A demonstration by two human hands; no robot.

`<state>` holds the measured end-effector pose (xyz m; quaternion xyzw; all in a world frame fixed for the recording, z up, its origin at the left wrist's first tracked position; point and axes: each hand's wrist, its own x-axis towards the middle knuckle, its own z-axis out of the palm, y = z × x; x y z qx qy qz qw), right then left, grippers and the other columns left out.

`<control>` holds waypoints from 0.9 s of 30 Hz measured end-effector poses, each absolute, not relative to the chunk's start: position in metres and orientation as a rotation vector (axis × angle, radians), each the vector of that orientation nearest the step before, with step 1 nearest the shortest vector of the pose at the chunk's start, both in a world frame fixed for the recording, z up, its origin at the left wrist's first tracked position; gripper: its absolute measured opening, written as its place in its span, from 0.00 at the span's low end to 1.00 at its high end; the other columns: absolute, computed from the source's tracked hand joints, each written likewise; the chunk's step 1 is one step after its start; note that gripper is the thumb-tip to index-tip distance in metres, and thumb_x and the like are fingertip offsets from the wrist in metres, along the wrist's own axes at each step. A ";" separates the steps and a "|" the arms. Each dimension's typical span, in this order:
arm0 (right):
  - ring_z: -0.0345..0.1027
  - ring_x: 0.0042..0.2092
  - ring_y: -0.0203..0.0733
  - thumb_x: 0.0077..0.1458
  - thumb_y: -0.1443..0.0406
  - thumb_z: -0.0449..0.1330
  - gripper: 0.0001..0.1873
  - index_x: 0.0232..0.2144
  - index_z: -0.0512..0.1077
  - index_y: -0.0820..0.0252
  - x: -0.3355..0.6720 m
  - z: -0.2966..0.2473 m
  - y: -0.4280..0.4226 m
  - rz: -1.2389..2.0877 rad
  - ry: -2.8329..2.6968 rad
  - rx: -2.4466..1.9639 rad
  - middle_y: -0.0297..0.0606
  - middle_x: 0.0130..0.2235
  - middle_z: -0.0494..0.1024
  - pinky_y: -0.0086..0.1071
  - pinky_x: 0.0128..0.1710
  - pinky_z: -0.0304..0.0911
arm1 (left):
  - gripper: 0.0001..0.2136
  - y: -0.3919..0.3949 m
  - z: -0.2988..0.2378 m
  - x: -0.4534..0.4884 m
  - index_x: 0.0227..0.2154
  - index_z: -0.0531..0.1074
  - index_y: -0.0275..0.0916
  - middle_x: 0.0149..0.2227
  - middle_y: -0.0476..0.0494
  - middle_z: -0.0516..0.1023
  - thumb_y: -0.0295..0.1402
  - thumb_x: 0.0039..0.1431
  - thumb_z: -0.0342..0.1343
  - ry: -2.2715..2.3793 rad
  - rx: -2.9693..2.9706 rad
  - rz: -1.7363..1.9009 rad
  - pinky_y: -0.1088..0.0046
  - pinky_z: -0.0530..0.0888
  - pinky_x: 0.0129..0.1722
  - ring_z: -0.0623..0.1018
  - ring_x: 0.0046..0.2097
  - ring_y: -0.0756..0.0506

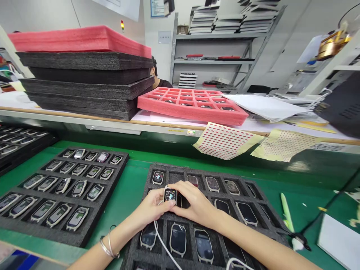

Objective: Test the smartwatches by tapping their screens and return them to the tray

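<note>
Green bench (131,193) spreads under both hands, and beyond them I see a pale-walled room with a metal shelf (219,36). Ahead of the hands, a ledge (165,122) bears a foam stack (87,60) and a pink tray (191,110). My left hand (154,206) and right hand (194,202) pinch one watch (170,197) between them, left thumb on its lit face, just above a black tray (131,243). Left of the left hand lies another tray (56,234) of watches.

I can't read the small print on the held face. One cable (164,245) vanishes beneath the left hand, so I can't tell where it ends. My right forearm covers several pockets; past the stack, a person (164,83) is mostly hidden.
</note>
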<state>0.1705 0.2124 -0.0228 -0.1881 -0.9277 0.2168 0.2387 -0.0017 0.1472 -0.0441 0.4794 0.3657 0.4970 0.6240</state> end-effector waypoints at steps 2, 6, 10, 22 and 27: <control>0.68 0.43 0.46 0.54 0.65 0.62 0.21 0.50 0.65 0.60 0.170 -0.023 0.212 0.595 -2.535 -0.515 0.42 0.42 0.74 0.38 0.44 0.63 | 0.16 0.146 -0.043 -0.002 0.39 0.75 0.33 0.33 0.45 0.75 0.41 0.52 0.62 0.848 1.102 1.131 0.72 0.65 0.39 0.70 0.37 0.46; 0.67 0.44 0.46 0.53 0.66 0.62 0.21 0.50 0.65 0.60 0.171 -0.020 0.214 0.576 -2.549 -0.501 0.42 0.43 0.73 0.39 0.45 0.63 | 0.15 0.146 -0.041 -0.001 0.36 0.73 0.32 0.31 0.45 0.73 0.41 0.54 0.61 0.900 1.117 1.110 0.72 0.65 0.39 0.69 0.36 0.47; 0.66 0.46 0.44 0.53 0.62 0.64 0.19 0.46 0.67 0.58 0.172 -0.016 0.231 0.571 -2.504 -0.548 0.41 0.44 0.70 0.36 0.46 0.64 | 0.18 0.146 -0.043 0.000 0.40 0.71 0.34 0.27 0.52 0.68 0.37 0.49 0.65 0.955 1.138 1.046 0.77 0.60 0.27 0.62 0.26 0.53; 0.68 0.45 0.52 0.55 0.62 0.62 0.16 0.45 0.71 0.59 0.198 0.002 0.264 0.169 -2.713 -0.852 0.45 0.42 0.73 0.44 0.42 0.63 | 0.16 0.146 -0.046 0.000 0.44 0.69 0.38 0.36 0.47 0.71 0.37 0.54 0.61 0.864 1.083 1.057 0.70 0.65 0.48 0.71 0.41 0.47; 0.72 0.31 0.51 0.59 0.55 0.55 0.16 0.36 0.75 0.59 0.220 -0.006 0.282 0.041 -2.778 -0.700 0.46 0.33 0.76 0.39 0.28 0.64 | 0.24 0.152 -0.035 0.005 0.46 0.70 0.37 0.40 0.43 0.74 0.41 0.47 0.65 0.804 1.081 1.096 0.69 0.67 0.47 0.71 0.45 0.44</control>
